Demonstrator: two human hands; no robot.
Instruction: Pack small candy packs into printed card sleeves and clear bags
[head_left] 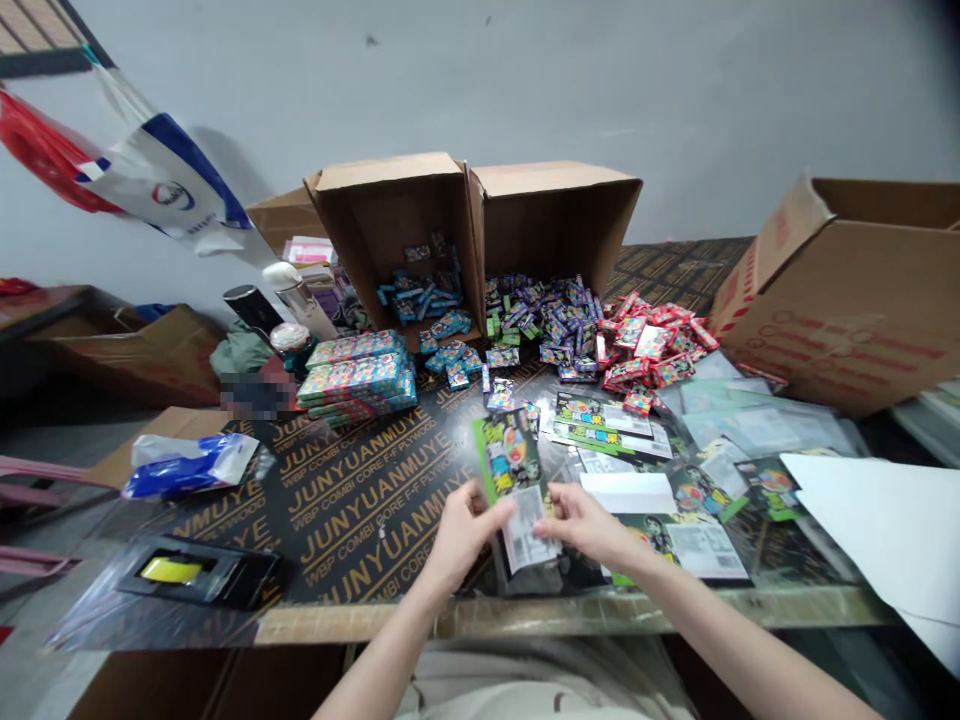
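Between my two hands is a flat printed packaging card [511, 455], black and green with a white text panel, tilted above the front of the table. My left hand [463, 528] pinches its left edge, thumb across the front. On the other side, my right hand [586, 520] grips the lower right edge with thumb and fingers. More such cards [611, 415] lie flat to the right, some overlapping. Small purple packets [559, 310], red packets [660, 340] and blue packets [454, 355] are heaped beyond the hands.
Two cardboard boxes [555, 180] lie open toward me at the back; another carton [840, 290] stands at right. Stacked bundles [356, 375] of small boxes sit at left, near bottles [300, 298]. A black tape dispenser [199, 572] rests at the front left corner, white sheets [862, 510] at right.
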